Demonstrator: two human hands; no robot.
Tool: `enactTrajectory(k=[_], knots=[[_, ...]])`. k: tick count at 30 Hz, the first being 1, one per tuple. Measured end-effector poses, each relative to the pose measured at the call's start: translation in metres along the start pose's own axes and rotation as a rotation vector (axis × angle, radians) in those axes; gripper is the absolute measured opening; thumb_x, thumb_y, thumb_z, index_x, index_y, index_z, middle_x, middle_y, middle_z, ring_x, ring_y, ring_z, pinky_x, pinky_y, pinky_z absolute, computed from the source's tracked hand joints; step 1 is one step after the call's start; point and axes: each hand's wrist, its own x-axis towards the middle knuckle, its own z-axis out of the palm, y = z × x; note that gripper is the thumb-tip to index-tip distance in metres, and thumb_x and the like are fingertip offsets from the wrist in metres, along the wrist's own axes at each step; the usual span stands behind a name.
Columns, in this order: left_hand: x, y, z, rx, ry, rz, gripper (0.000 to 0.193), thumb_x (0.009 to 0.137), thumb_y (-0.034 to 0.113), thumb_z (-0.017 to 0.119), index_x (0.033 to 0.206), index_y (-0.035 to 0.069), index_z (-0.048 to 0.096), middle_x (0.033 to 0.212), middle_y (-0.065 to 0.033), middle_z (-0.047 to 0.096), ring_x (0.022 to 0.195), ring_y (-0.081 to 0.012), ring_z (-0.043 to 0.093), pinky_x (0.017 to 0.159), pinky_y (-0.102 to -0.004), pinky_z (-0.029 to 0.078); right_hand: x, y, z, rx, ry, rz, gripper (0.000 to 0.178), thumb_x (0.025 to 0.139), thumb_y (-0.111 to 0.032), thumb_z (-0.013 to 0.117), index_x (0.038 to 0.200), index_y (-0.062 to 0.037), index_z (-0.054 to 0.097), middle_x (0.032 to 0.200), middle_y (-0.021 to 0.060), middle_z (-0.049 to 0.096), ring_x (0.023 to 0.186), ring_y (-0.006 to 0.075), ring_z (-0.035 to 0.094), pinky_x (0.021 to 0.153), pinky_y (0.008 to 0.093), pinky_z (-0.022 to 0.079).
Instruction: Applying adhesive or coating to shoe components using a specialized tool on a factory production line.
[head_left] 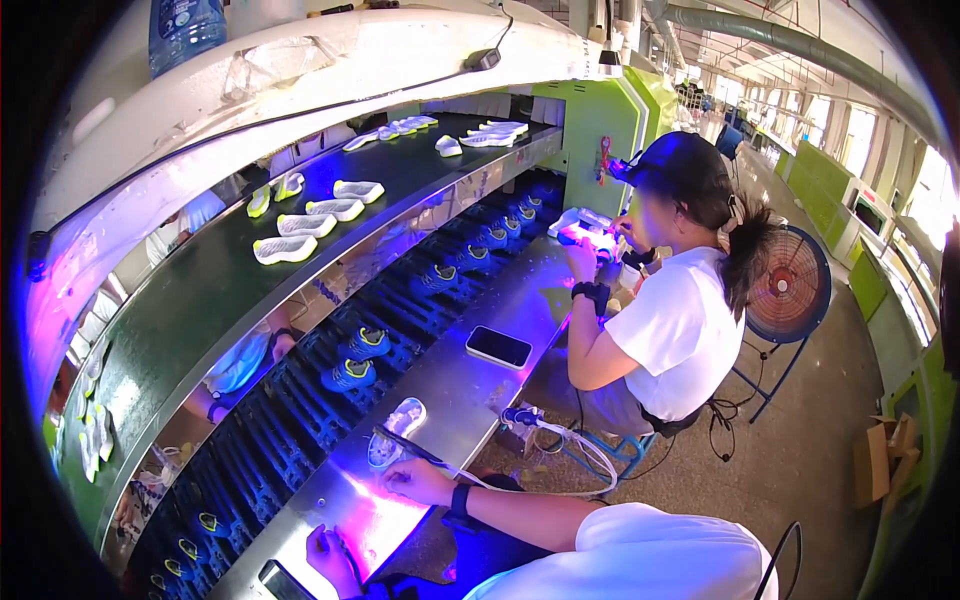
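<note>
Got left hand [333,562], right hand [418,482] half-curled at near bench [450,385]; can't tell grip. Probably close handwork; calls for steadiness.

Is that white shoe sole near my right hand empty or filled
Not empty: whitish, lumpy bits show inside the shoe sole.

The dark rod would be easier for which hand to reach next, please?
Probably the right hand: it is close beside the dark rod, while the left hand is farther off, near a phone.
</note>
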Motion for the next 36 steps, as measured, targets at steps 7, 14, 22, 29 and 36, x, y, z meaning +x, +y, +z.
enactTrajectory(k=[7,14,22,29,36], knots=[[0.001,0.000,0.005,-0.094,-0.030,-0.028,0.018,0.096,-0.005,0.058,0.114,-0.008,0.061,0.078,-0.0032,0.058,0.062,-0.0090,0.052,0.056,-0.0246,0.044,0.003,0.005,-0.005,-0.047,0.009,-0.017,0.019,0.096,-0.008,0.069,0.113,0.0010,0.070,0.099,0.0053,0.073,0.090,0.0108,0.067,0.082,0.0279,0.056],[0.001,0.010,0.013,0.001,-0.025,-0.006,0.019,0.095,-0.005,0.060,0.113,-0.006,0.063,0.075,-0.0009,0.056,0.059,-0.0082,0.051,0.054,-0.0244,0.043,0.002,-0.001,-0.012,-0.037,0.017,-0.030,0.019,0.095,-0.008,0.069,0.112,0.0003,0.071,0.093,0.0053,0.073,0.084,0.0109,0.067,0.079,0.0279,0.056],[0.006,-0.003,0.007,0.285,-0.002,0.206,0.017,0.090,0.002,0.069,0.106,-0.005,0.070,0.084,-0.0067,0.068,0.072,-0.0142,0.061,0.065,-0.0295,0.051,0.008,0.034,-0.007,-0.176,0.063,-0.179,0.020,0.096,-0.010,0.070,0.114,-0.0019,0.073,0.093,0.0049,0.074,0.081,0.0086,0.067,0.075,0.0262,0.055],[0.000,0.020,0.012,0.293,0.039,0.207,0.022,0.084,0.008,0.072,0.104,0.001,0.075,0.093,-0.0126,0.074,0.082,-0.0209,0.070,0.077,-0.0342,0.056,0.008,0.013,-0.017,0.020,-0.041,0.084,0.022,0.096,-0.003,0.065,0.117,0.0010,0.070,0.090,0.0046,0.074,0.070,0.0083,0.065,0.061,0.0230,0.052],[-0.041,0.149,0.041,-0.174,-0.410,-0.287,0.025,0.091,0.009,0.073,0.115,0.003,0.073,0.097,-0.0075,0.075,0.086,-0.0154,0.070,0.076,-0.0288,0.057,0.001,0.020,-0.004,-0.043,0.034,0.036,0.016,0.096,-0.006,0.068,0.111,-0.0015,0.073,0.084,0.0019,0.073,0.063,0.0057,0.061,0.056,0.0222,0.049]])
